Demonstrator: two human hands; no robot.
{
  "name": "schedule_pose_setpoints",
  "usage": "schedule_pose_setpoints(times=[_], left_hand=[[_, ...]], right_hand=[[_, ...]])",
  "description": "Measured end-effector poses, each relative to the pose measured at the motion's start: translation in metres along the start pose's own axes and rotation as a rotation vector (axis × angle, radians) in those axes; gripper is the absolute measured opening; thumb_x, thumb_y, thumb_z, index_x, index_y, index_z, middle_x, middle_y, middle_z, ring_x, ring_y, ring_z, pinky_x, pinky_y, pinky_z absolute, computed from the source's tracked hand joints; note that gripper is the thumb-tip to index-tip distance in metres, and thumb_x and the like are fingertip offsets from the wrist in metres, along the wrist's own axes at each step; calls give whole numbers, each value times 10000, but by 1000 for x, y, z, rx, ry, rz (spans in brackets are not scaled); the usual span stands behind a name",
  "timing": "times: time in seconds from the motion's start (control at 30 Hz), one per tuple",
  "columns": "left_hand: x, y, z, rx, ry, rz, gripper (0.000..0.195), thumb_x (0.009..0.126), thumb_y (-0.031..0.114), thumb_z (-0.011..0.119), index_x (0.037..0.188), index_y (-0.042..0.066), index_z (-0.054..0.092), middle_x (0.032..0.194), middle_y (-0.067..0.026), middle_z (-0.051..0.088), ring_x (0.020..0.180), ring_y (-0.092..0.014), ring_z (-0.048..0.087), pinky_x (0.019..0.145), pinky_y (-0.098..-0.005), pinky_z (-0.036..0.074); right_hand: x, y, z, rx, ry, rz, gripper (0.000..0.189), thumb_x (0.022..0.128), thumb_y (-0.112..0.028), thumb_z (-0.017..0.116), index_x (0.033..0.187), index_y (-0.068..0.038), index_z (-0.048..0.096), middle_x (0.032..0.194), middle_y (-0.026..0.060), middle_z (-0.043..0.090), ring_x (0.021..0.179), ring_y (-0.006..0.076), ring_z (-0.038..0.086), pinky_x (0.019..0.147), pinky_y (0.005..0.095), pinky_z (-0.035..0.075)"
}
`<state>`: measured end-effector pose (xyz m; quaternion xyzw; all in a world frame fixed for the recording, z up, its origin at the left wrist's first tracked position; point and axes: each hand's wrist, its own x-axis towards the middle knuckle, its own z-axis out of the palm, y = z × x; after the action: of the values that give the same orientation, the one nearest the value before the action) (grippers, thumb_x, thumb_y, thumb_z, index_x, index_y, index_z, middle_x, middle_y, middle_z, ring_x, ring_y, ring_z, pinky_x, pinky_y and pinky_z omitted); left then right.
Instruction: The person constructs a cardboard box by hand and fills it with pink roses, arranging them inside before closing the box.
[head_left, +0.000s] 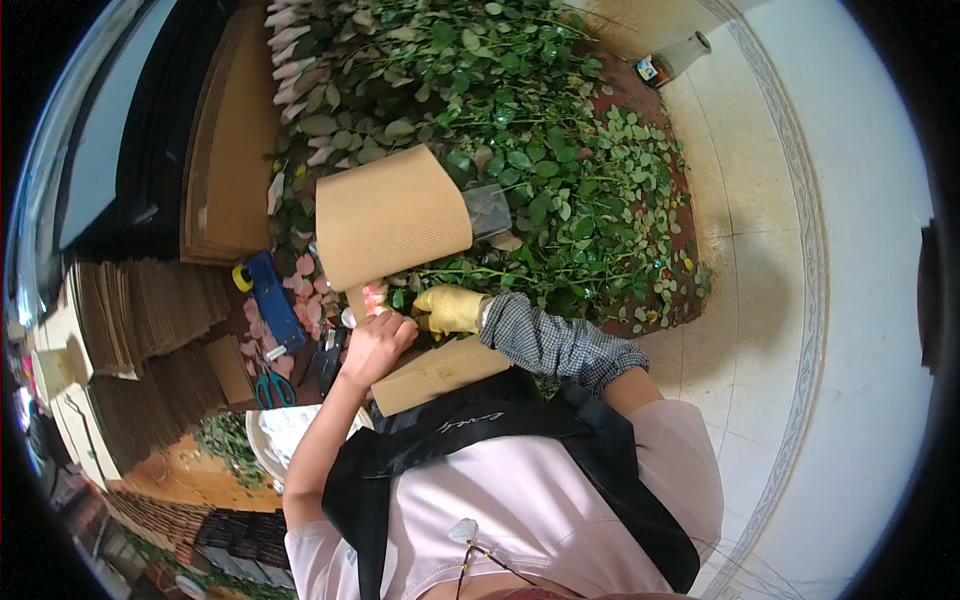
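Note:
My bare left hand (381, 341) is curled, its fingers against the lower side of a pink rose bloom (374, 295); the palm side is hidden. Just right of it, my right hand (448, 309) wears a yellow glove and has bent fingers. Whether a stem lies inside the glove cannot be seen. Beneath both hands a piece of corrugated cardboard (442, 371) slopes at the table's near edge. Beyond them, a curved corrugated cardboard sheet (394, 217) lies over rose stems, with clear plastic (489, 210) showing at its right end.
Leafy rose stems (517, 112) cover much of the dark red table (686, 277). At left are a blue tape dispenser (276, 300), teal-handled scissors (274, 388), a black tool (327, 360), loose petals (307, 311) and cardboard stacks (150, 315). A glass bottle (675, 60) stands far right.

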<state>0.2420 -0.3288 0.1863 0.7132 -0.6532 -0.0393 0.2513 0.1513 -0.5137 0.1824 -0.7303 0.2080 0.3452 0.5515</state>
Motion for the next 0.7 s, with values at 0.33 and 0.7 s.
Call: schedule_pose_setpoints(times=[0.33,0.7], left_hand=[[-187,45,5,39,91,-1416,248,814,191,735,1022,93,644,778,-153,648,687,-318,636,655,-384,525],[-258,19,71,-7,-652,-1296,297,864,387,660,973,115,707,824,-168,702,814,-379,686,720,-473,539]], right_hand=[[-86,-19,-121,422,414,-514,310,989,-194,586,1295,-140,586,1102,52,676,1033,168,636,945,314,531],[-71,64,-218,-1148,1546,-28,102,892,-144,568,950,-86,628,1106,125,624,1026,269,580,907,406,472]])
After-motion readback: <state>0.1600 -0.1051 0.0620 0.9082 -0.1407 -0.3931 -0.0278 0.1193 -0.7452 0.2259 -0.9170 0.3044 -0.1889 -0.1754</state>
